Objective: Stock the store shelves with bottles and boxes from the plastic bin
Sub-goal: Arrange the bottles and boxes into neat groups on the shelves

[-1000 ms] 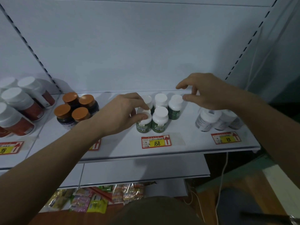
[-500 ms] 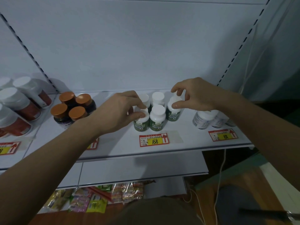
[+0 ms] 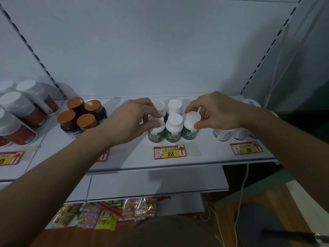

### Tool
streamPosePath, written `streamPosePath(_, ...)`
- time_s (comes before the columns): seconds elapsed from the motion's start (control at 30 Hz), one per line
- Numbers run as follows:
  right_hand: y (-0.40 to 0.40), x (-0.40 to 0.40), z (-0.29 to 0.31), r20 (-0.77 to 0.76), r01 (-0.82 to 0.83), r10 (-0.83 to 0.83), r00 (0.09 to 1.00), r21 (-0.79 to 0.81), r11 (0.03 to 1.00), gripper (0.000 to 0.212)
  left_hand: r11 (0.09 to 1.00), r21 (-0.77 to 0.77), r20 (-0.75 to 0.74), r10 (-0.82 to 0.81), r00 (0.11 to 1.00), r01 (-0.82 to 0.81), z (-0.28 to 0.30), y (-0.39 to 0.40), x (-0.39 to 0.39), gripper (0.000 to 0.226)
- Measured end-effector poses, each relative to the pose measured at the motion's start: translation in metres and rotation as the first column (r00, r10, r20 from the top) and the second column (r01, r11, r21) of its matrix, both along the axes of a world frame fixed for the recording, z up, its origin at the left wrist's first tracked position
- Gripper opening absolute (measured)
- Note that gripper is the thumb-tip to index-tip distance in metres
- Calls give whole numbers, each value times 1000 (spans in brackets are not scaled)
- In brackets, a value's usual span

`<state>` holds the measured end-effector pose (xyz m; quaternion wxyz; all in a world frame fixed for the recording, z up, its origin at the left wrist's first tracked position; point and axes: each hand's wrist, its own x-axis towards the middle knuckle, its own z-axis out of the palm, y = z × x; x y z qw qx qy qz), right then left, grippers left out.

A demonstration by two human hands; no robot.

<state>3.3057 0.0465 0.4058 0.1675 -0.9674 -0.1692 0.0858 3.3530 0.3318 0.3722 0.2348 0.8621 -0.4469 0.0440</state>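
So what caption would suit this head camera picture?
Left hand and right hand each pinch a green-labelled bottle's white cap on the store shelf.

A pale grey-white metal back panel [image 3: 160,47] fills the upper view, flanked by two slotted upright rails: one slanting at the left [image 3: 32,49] and one at the right [image 3: 272,45]. To the right stands a plain blue-grey wall [image 3: 309,56] with a thin white cord [image 3: 277,72] hanging along it. Below, a second white cord [image 3: 243,186] drops toward a reddish-brown wooden floor [image 3: 229,209]. A white lower shelf board [image 3: 156,182] juts out under the upper shelf. The light is dim and cool, with soft shadows.
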Motion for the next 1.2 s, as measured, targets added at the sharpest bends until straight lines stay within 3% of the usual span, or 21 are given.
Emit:
streamPosePath(0.5, -5, -1, 1, -19, 51, -50, 999, 88, 995, 44, 1000, -20, -3, 11, 1000, -11, 1, 3, -5, 29)
streamPosePath(0.67, -8, 22, 18, 174, 60, -80, 981, 118, 991, 31, 991, -90, 14, 96, 995, -94, 14, 5, 12, 28)
streamPosePath(0.83, 22, 55, 19, 5, -115, 115, 993, -18, 993, 42, 987, 125, -43, 103, 994, -97, 30, -20, 39, 33)
streamPosePath(0.93, 26, 65, 14, -44, -125, 122, 991, -60, 990, 39, 972, 229, -116, 87, 989, -59, 29, -31, 48, 32)
streamPosePath(1.2, 21, 78, 6, 35, -7, 11, 999, -100, 995, 33, 974, 197, -143, 140, 980, -111, 26, -37, 66, 27)
